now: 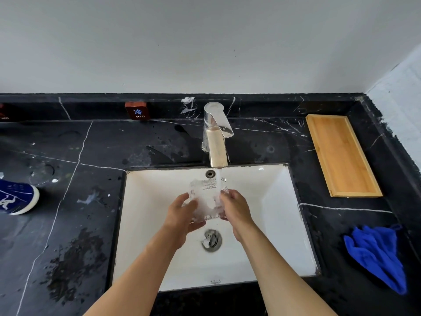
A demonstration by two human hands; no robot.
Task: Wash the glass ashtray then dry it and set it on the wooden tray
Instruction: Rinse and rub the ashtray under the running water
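Note:
The clear glass ashtray [206, 192] is tilted up over the white sink [273, 201], under water running from the faucet [215, 137]. My left hand [184, 213] grips its left side and underside. Holding its right edge is my right hand [234, 208]. Water splashes over the glass and blurs its outline. The wooden tray [341, 156] lies on the black counter to the right of the sink, with nothing on it. A crumpled blue cloth [378, 254] sits on the counter at the front right.
The black marble counter [79, 201] is wet in patches left of the sink. A blue and white object [16, 197] lies at the left edge. A red "COLD" sign [137, 111] stands against the backsplash. The drain [211, 239] is below my hands.

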